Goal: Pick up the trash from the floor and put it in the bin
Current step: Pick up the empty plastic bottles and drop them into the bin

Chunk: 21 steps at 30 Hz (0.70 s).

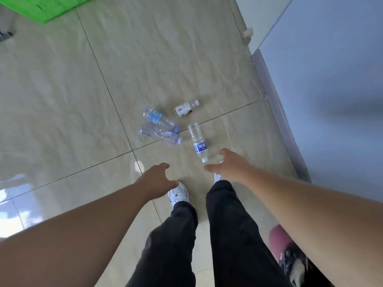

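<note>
Several empty plastic bottles lie on the beige tiled floor ahead of my feet. A clear bottle with a dark blue label [198,142] lies nearest, its white cap pointing at my right hand [229,165]. That hand hangs open just beside the cap, apart from it. Two clear bottles lie side by side to the left: one with a light blue label [158,119] and a crushed one [160,134]. A small bottle with a white label [186,108] lies furthest away. My left hand [158,179] is open and empty, above my left shoe. No bin is in view.
A grey-blue wall panel [331,90] with a skirting strip runs along the right side. A green mat [44,7] lies at the top left. A pink and dark patterned object [290,257] sits at the lower right beside my leg. My white shoes [179,194] stand behind the bottles.
</note>
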Each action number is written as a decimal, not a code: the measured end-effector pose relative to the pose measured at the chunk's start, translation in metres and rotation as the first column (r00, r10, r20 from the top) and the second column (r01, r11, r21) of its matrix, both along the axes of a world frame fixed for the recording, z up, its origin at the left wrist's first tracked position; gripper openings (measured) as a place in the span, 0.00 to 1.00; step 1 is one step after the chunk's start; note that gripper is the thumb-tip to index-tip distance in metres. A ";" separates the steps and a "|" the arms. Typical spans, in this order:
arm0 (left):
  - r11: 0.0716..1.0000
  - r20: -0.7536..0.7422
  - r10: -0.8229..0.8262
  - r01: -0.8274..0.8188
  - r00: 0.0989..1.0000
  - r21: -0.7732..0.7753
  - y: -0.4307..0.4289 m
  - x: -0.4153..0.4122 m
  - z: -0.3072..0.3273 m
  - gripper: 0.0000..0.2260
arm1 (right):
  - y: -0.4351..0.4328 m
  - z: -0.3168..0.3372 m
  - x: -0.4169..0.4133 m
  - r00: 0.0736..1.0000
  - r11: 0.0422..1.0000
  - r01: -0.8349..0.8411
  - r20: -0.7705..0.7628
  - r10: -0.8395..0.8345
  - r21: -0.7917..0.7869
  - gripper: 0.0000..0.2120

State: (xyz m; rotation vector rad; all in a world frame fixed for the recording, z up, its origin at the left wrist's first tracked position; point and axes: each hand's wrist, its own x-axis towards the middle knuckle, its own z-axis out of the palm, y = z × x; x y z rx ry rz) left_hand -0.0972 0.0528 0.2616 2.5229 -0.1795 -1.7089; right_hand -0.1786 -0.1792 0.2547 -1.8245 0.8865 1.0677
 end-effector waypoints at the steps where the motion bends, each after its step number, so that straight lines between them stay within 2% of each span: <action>1: 0.998 -0.002 0.060 -0.060 0.998 -0.008 -0.003 0.002 -0.005 0.35 | -0.004 -0.007 0.006 0.999 1.000 -0.030 -0.011 0.030 0.001 0.38; 6: 0.949 -0.041 0.315 -0.316 0.948 -0.010 -0.026 0.015 -0.035 0.27 | -0.018 -0.041 0.032 0.994 0.998 -0.037 -0.100 0.041 0.047 0.46; 9: 0.920 -0.056 0.390 -0.392 0.919 -0.023 -0.041 0.023 -0.058 0.23 | -0.026 -0.057 0.046 0.989 0.996 -0.080 -0.117 0.084 0.044 0.47; 11: 0.928 -0.073 0.369 -0.372 0.927 -0.033 -0.048 0.029 -0.077 0.24 | -0.027 -0.070 0.058 0.989 0.995 -0.096 -0.108 0.099 0.032 0.45; 14: 0.930 -0.065 0.362 -0.365 0.930 -0.042 -0.049 0.042 -0.107 0.25 | -0.022 -0.095 0.076 0.992 0.995 -0.096 -0.075 0.098 0.026 0.33; 15: 0.932 -0.060 0.356 -0.359 0.933 -0.046 -0.048 0.048 -0.118 0.25 | -0.019 -0.105 0.083 0.992 0.994 -0.103 -0.070 0.104 0.025 0.31; 18: 0.947 -0.034 0.315 -0.316 0.949 -0.053 -0.040 0.061 -0.158 0.11 | -0.013 -0.143 0.097 0.989 0.992 -0.119 -0.088 0.121 0.030 0.34; 21: 0.957 0.000 0.285 -0.285 0.958 -0.055 -0.030 0.072 -0.197 0.14 | -0.007 -0.183 0.106 0.984 0.988 -0.150 -0.091 0.152 0.022 0.37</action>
